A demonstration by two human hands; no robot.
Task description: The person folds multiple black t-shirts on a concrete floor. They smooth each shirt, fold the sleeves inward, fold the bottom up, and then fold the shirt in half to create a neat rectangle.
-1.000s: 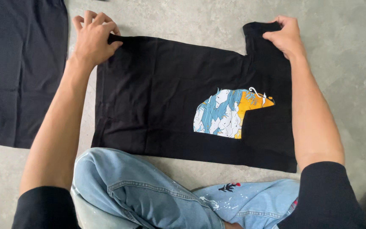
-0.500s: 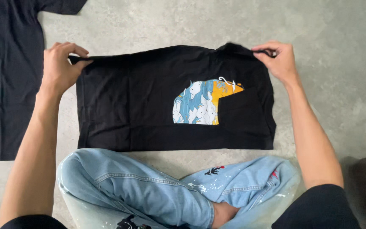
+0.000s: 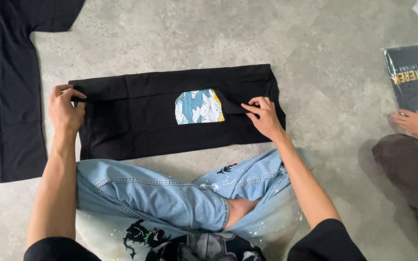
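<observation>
Mid-frame on the grey concrete floor (image 3: 315, 43) lies a soft, limp black printed cotton T-shirt (image 3: 136, 123); left hand (image 3: 65, 110) pinches its left folded edge, right hand (image 3: 263, 116) pinches the right fold. Best held at edges.

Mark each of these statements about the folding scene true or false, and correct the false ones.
1. The left hand grips the left edge of the folded black shirt. True.
2. The right hand rests on the bare concrete floor. False: it pinches a fold of the shirt near its right end.
3. A blue, white and yellow print shows on the shirt. True.
4. The shirt hangs in the air. False: it lies flat on the floor.
5. Another person's hand is by a bagged dark garment at the right. True.
</observation>
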